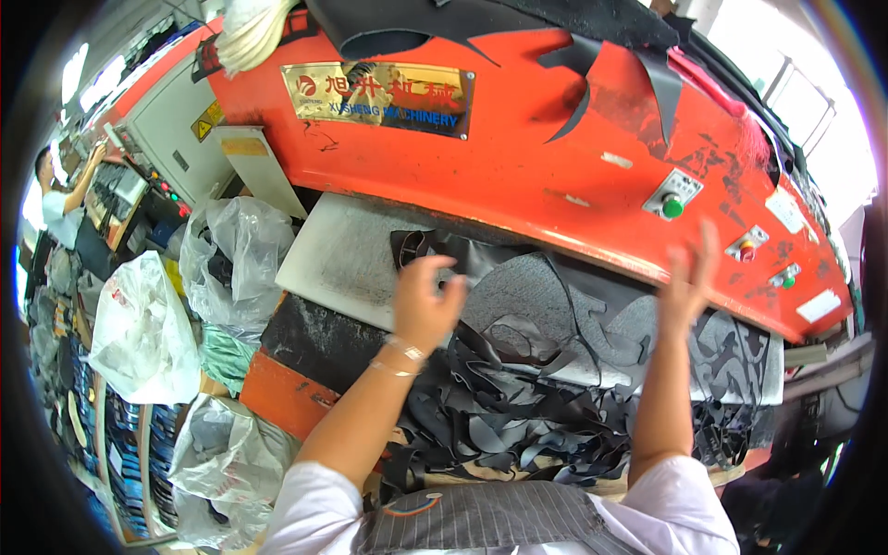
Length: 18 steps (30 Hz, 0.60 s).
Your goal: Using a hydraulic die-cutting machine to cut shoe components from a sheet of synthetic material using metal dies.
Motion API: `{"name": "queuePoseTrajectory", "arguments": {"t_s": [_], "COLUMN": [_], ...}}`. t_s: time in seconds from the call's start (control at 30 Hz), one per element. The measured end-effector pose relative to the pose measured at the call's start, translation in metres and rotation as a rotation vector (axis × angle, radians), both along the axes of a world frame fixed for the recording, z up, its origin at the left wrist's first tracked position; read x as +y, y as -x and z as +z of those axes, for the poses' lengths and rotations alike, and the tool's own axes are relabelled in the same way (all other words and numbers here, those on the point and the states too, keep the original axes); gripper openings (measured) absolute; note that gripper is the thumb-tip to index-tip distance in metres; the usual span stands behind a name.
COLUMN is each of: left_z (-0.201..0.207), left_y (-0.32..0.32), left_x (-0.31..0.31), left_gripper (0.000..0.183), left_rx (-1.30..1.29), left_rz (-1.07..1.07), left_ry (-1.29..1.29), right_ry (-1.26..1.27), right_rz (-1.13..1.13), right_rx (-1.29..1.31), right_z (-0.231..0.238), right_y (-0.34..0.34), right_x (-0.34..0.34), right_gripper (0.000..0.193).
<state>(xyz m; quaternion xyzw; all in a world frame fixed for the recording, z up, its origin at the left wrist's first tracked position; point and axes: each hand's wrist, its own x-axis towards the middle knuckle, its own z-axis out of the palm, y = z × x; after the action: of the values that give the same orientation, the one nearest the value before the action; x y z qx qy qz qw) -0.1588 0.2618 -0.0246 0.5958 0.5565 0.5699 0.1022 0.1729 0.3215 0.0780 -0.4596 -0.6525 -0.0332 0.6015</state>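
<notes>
A black leather-like sheet, with many curved shapes cut out of it, lies on the pale cutting board of a red machine. Over the sheet's left part is my left hand, its fingers curved and the thumb standing apart, with nothing visible in it. My right hand is raised above the sheet's right part, near the machine's front edge; its fingers are spread and slightly blurred. Below both hands, a heap of black offcut strips hangs along the board's near edge.
The red machine beam spans the far side, carrying a green button and a red knob. Black scraps drape over its top. Plastic bags stand at the left. Another person works at the far left.
</notes>
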Motion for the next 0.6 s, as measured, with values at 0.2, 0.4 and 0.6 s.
{"name": "queuePoseTrajectory", "arguments": {"t_s": [0.2, 0.4, 0.6], "left_z": [0.083, 0.153, 0.104], "left_y": [-0.175, -0.236, -0.192], "left_x": [0.019, 0.031, -0.043], "left_gripper": [0.021, 0.029, 0.03], "left_rx": [0.101, 0.366, 0.356], "left_rz": [-0.697, -0.556, -0.639], "left_ry": [0.046, -0.108, -0.029], "right_ry": [-0.149, 0.076, 0.184], "right_rz": [-0.986, -1.015, -0.317], "right_rx": [0.037, 0.583, 0.794], "right_z": [0.032, 0.045, 0.05], "right_y": [-0.334, -0.391, -0.383], "right_x": [0.012, 0.014, -0.081], "right_gripper": [0.062, 0.094, 0.095]}}
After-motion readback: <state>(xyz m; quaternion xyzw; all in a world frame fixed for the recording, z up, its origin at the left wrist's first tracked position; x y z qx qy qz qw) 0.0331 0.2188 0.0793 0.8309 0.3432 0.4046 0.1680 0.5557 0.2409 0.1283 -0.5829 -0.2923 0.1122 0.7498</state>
